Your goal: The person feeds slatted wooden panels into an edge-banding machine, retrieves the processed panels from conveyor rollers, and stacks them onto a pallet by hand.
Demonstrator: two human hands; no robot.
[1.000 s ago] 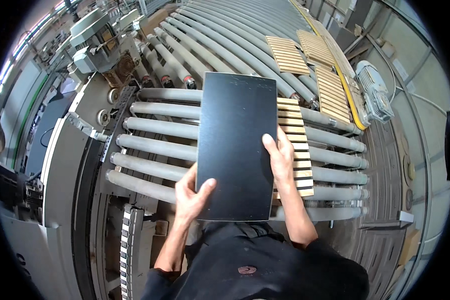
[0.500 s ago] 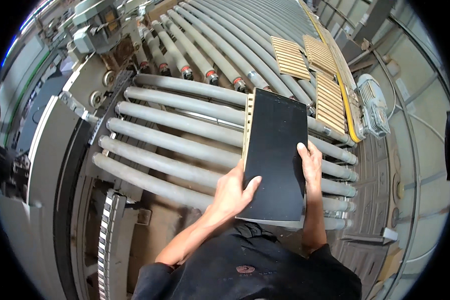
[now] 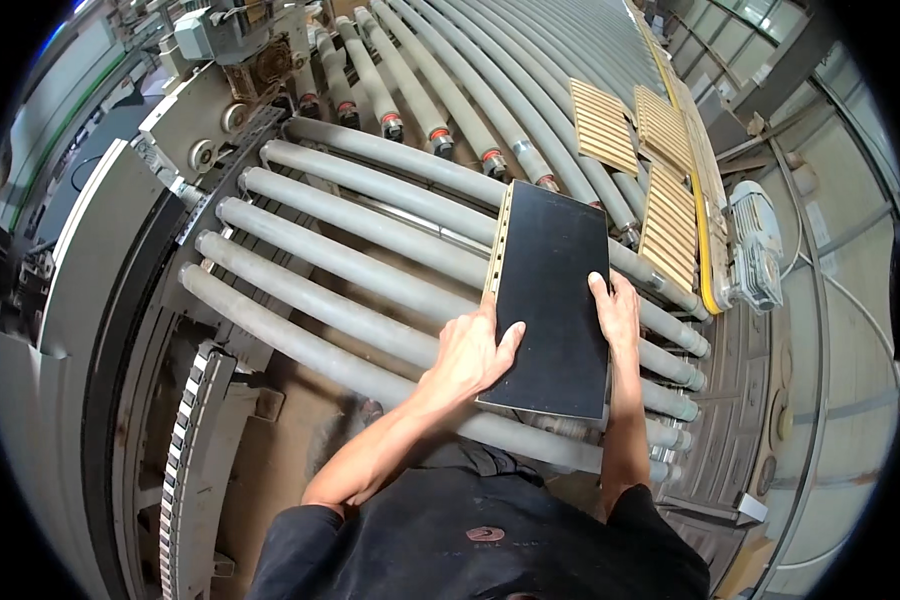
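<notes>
A black rectangular panel (image 3: 552, 290), with a pale slotted edge along its left side, is held between my two hands above the grey conveyor rollers. My left hand (image 3: 465, 345) grips its left edge near the lower end, thumb flat on the black face and fingers along the side, partly hidden. On the opposite edge, my right hand (image 3: 616, 308) is closed round the panel, its thumb on top. What lies under the panel is hidden, so I cannot tell whether it touches the rollers.
Several slatted wooden panels (image 3: 604, 125) rest on the far rollers at the right. Grey rollers (image 3: 360, 215) spread leftward and away. A yellow-edged rail (image 3: 702, 235) borders them, with a motor (image 3: 756, 240) beside it. Machine housing (image 3: 100, 270) stands at the left.
My view has shifted, bringing more of the near rollers into sight. The panel appears a little lower and tilted flatter, with both hands still gripping its sides.
</notes>
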